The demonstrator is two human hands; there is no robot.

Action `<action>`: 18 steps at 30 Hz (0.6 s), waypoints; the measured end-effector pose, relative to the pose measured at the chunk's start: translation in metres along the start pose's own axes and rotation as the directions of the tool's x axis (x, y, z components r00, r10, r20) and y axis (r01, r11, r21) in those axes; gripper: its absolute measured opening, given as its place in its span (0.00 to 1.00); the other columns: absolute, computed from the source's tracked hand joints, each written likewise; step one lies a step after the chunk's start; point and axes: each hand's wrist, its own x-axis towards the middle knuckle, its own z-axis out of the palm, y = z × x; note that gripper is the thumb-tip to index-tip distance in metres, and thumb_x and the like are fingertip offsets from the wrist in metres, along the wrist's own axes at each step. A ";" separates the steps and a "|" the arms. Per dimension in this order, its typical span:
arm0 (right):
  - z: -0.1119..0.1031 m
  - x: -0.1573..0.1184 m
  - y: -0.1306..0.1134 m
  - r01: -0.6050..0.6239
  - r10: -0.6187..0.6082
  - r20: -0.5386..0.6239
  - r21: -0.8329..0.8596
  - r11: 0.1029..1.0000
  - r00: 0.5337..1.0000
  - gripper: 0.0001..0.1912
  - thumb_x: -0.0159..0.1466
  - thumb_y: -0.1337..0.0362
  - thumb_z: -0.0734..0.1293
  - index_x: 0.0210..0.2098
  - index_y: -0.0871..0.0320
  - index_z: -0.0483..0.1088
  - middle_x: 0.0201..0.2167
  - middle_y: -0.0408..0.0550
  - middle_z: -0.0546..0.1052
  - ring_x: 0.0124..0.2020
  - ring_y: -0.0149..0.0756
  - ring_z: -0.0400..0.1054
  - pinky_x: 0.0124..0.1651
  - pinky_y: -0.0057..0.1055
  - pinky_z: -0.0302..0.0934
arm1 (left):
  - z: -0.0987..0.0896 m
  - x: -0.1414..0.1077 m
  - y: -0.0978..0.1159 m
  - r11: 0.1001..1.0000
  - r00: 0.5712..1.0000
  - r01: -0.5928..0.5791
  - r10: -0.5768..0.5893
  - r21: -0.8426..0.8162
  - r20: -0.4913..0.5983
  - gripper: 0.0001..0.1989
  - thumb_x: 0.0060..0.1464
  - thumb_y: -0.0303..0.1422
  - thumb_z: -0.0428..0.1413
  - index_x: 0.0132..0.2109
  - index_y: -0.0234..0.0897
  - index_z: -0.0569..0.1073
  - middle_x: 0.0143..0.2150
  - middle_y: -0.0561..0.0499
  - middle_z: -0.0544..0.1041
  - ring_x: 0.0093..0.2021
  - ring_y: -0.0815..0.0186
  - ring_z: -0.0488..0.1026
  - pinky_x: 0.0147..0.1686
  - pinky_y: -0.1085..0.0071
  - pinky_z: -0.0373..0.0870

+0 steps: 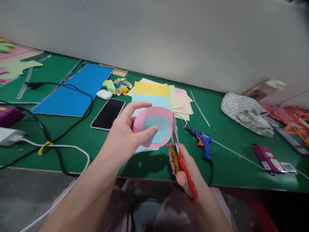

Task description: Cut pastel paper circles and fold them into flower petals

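Fingers of your left hand (124,130) are clamping the pink paper disc (138,133), thumb lying over its pale blue centre (162,127), index finger reaching toward the top edge, others mostly going behind; likely bracing it flat and leaving the right rim free. Disc is sitting above the green table (229,167), over the stacked sheets (152,88). Fingers of your right hand (190,164) are curling closed round the scissors (185,169), red and yellow handles, blades pointing up along the disc's right rim; can't tell how far the blades are parting. A thin pink strip (184,120) is curling out beside the blades, looks like trim. Glue gun (205,141) is resting right of the scissors, probably parked within reach yet off the paper. Phone (108,114) is lying left, near the white case (104,94) and small paper petals (118,86).
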 end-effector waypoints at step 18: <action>-0.003 -0.003 -0.001 -0.074 0.069 0.041 0.131 0.989 0.997 0.47 0.37 0.30 0.65 0.50 0.49 0.63 0.33 0.41 0.60 0.27 0.30 0.52 0.27 0.24 0.53 | -0.008 0.003 0.000 0.999 1.000 0.011 -0.011 0.037 0.019 0.27 0.41 0.31 0.66 0.50 0.46 0.70 0.36 0.54 0.77 0.28 0.68 0.75 0.23 0.75 0.76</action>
